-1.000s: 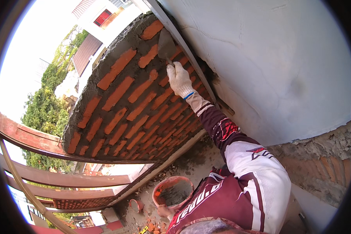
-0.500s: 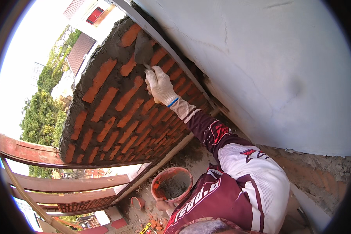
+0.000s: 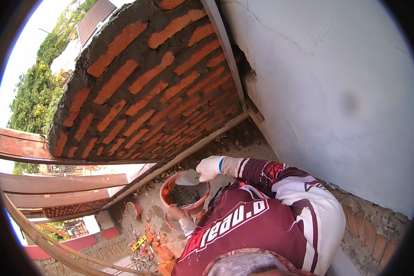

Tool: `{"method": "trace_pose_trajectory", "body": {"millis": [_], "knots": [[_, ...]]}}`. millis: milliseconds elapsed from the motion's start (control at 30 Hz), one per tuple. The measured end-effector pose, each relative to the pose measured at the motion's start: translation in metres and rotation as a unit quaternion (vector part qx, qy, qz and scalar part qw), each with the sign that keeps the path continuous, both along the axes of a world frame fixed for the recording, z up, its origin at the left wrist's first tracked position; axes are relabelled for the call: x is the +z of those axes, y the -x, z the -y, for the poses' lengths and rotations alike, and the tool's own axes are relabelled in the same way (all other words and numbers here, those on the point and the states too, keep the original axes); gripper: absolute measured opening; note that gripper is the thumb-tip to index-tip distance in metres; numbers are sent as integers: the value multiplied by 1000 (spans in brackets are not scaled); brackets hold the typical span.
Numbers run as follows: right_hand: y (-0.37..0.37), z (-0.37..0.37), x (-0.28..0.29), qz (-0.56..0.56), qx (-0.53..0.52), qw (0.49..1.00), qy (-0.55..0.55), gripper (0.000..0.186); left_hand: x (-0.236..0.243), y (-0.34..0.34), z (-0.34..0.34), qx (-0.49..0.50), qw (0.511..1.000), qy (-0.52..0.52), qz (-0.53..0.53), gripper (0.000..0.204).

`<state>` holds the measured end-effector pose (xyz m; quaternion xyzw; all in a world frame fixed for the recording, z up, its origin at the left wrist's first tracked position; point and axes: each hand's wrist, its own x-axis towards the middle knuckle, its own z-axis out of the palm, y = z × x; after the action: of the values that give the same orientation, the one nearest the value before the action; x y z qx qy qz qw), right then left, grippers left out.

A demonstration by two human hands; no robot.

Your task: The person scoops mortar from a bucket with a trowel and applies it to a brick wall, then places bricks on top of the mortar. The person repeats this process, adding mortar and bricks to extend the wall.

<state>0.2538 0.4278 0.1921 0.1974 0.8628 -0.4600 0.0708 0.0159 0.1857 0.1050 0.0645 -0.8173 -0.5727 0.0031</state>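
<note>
Closed around the handle of a pointed trowel (image 3: 188,178), my gloved right hand (image 3: 209,169) holds the tool at the far right side of an orange bucket (image 3: 163,196), where wet grey mortar (image 3: 184,197) sits below the rim. The trowel's long axis runs nearly level across the scene, handle to the right inside my fist, blade leading left over the opening, so that the mortar lies near and to the left of my knuckles. My bare left hand (image 3: 175,213) rests at the near left side of the rim, opposite the blade; it shows small and partly hidden there, and I cannot tell whether its fingers grip. Of the two, my right hand is the nearer to the blade. The bucket stands just in front of my torso, its round edge hemming the blade on the left, while open air lies above it. Beyond, a rough brick wall (image 3: 116,85) leans across the far left, bounded on its right by a straight grey strip (image 3: 227,48) and at its foot by a long sill (image 3: 184,158); a pale plastered wall (image 3: 317,92) closes off the right. Near left, well apart from the trowel, lie a yellow level (image 3: 139,243) and broken bricks (image 3: 163,254).
</note>
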Motion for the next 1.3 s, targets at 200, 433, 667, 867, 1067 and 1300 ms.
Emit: {"method": "trace_pose_trajectory", "body": {"millis": [200,433,667,867,1067,1300], "knots": [[13,31,-23,20,108,993,44,58,7,-31,2,-30,998,57,18,8],[22,48,-61,85,104,991,11,29,-12,-66,11,-27,994,-12,104,8],[11,52,-126,160,59,983,61,47,-46,-96,28,36,985,-26,166,14],[-38,63,-240,232,-134,940,212,69,-115,-100,43,-11,981,43,190,25],[-72,82,-362,318,-318,824,345,52,-224,-114,-6,-90,952,255,146,17],[-91,79,-452,307,-357,848,244,43,-401,-129,-61,-96,946,117,288,31]]}}
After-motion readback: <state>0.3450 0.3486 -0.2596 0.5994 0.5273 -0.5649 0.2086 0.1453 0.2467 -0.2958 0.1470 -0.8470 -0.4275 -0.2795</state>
